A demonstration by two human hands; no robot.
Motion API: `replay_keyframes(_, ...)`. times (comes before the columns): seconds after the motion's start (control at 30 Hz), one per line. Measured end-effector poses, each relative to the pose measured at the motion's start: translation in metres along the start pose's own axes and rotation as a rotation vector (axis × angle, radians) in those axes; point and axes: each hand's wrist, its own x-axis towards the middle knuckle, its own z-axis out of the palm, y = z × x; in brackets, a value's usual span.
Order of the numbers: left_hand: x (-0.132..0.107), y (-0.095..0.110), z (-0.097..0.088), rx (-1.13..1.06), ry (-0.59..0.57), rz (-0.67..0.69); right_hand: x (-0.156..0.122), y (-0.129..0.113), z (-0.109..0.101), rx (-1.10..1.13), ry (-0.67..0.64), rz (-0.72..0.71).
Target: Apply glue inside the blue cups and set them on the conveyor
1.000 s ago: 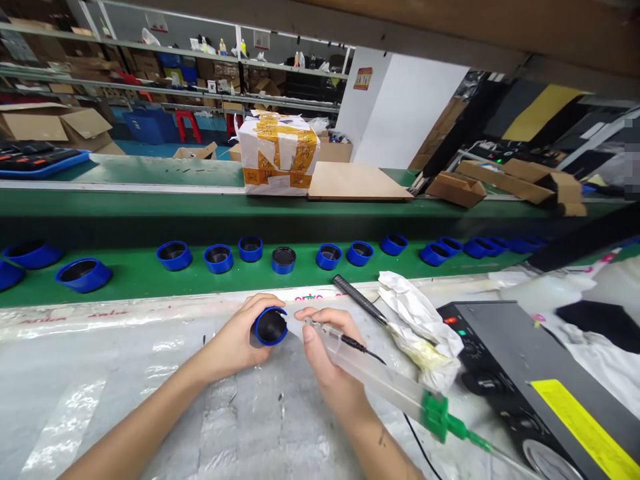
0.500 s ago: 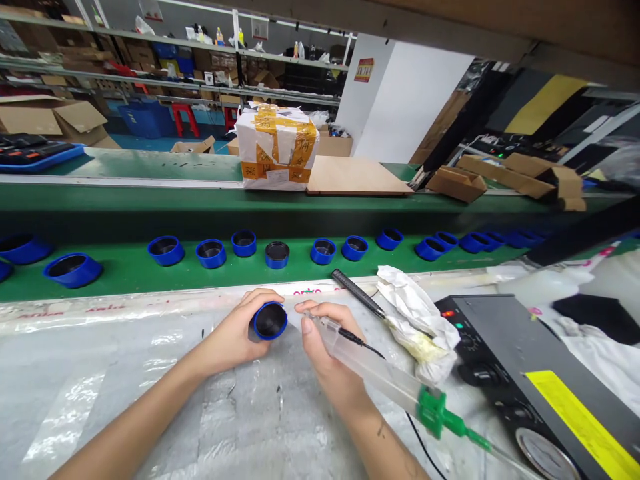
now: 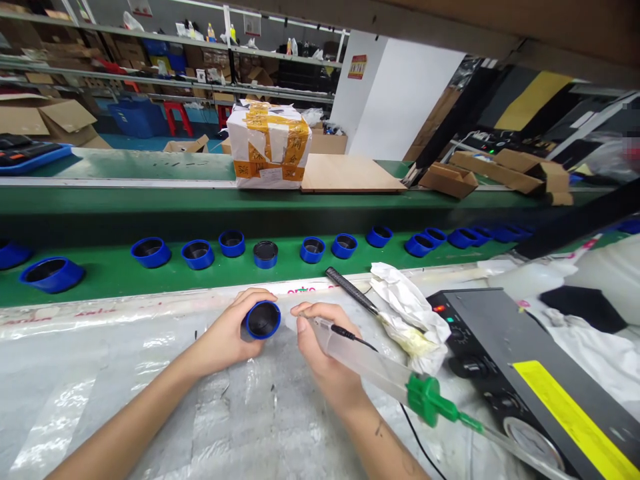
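Note:
My left hand [image 3: 235, 330] is closed around a blue-rimmed black cup [image 3: 263, 320], its opening tilted up toward me. Close beside it on the right, my right hand [image 3: 325, 347] grips a dispensing syringe [image 3: 370, 363] with a clear barrel and a green cap, held like a pen. Its tip lies near the cup's rim; whether the two touch I cannot tell. A thin tube runs from the green cap toward the lower right, and a black cable is attached along the barrel.
Similar blue cups [image 3: 197, 254] stand in a row on the green conveyor belt [image 3: 110, 283]. To the right are a black-handled tool [image 3: 351, 291], crumpled white tissue [image 3: 410, 313] and a dark grey control box [image 3: 500, 333] with knobs and a gauge. A taped carton [image 3: 270, 143] sits behind.
The view has shifted slightly, so the background sits a little further left. The cup has turned a little in my left hand, and the syringe tip is slightly further from its rim.

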Motion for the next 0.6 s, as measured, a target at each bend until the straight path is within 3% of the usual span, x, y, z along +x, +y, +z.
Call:
replay_keyframes(0.27, 0.0002, -0.0006, -0.0005, 0.013, 0.006, 0.01, 0.002, -0.0045, 0.0015, -0.035, 0.008, -0.03)
replay_keyframes(0.6, 0.0015, 0.0005, -0.0012, 0.023, -0.008, 0.006, -0.0014, 0.0, -0.002, -0.065, -0.077, -0.018)
